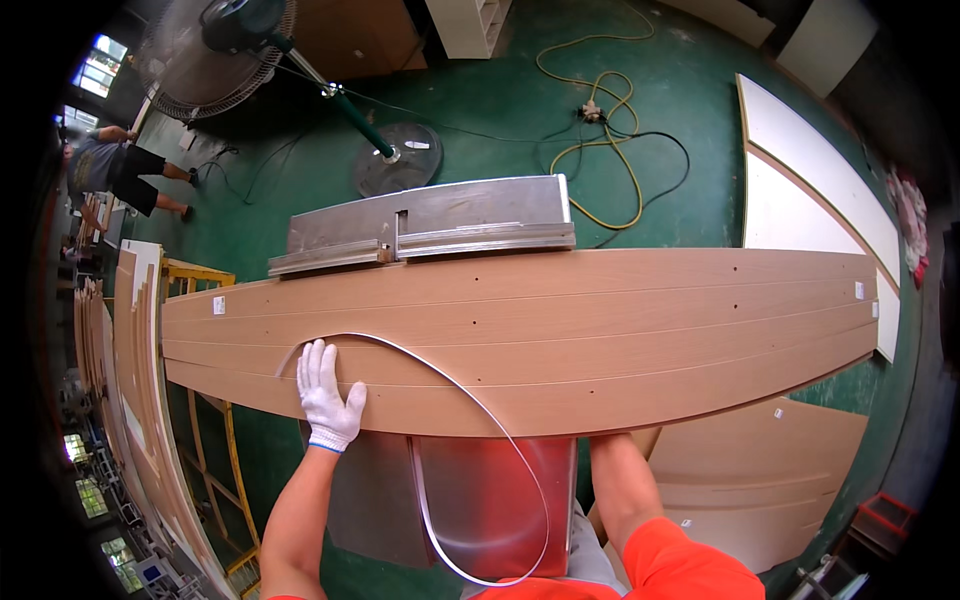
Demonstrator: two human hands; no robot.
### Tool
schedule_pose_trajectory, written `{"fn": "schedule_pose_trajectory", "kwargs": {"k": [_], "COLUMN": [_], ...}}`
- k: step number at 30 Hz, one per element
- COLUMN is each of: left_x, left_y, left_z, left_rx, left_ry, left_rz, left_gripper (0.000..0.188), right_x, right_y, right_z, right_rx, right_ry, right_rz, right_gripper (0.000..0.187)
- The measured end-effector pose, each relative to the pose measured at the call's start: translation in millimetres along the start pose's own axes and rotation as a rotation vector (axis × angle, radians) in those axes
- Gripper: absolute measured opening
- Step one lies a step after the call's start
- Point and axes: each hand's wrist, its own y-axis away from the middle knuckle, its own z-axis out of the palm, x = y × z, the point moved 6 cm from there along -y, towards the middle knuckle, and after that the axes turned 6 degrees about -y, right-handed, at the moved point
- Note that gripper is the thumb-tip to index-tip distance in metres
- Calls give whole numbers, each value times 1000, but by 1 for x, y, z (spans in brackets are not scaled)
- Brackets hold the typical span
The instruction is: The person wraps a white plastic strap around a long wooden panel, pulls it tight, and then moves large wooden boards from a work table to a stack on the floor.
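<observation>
Across the middle lie long wood-coloured boards (640, 330), edge to edge with lengthwise seams, a few small dark holes and small white labels near the ends. My left hand (327, 395), in a white knitted glove, rests flat on the boards left of centre, fingers stretched out and thumb apart. Beside its fingertips starts a thin, pale flexible strip (470, 397), which arcs over the boards and loops down past their near edge toward my body. My right forearm (620, 480) reaches to the near edge; the right hand is hidden beneath the boards, so its fingers do not show.
A metal machine table (490, 500) and a metal fence (480, 215) lie under and behind the boards. Board stacks stand left (140, 340) and lower right (760, 470); white panels (800, 190) lie right. Beyond are a pedestal fan (400, 160), yellow cable (620, 150) and another person (130, 170).
</observation>
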Motion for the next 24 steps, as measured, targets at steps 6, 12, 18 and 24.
{"fn": "schedule_pose_trajectory", "kwargs": {"k": [6,12,18,24], "left_x": [-3,-4,-4,-1], "left_y": [2,1,1,1], "left_z": [3,3,2,-2], "left_rx": [15,30,19,6], "left_ry": [0,4,5,6], "left_rz": [-3,-1,2,-11], "left_gripper": [71,70,69,68], "right_x": [1,0,4,1], "right_y": [0,1,0,-3], "right_z": [-2,-3,-2,8], "right_rx": [2,2,8,3], "right_ry": [-2,-4,-15,-20], "right_rz": [3,1,5,-7], "right_gripper": [41,41,41,41]}}
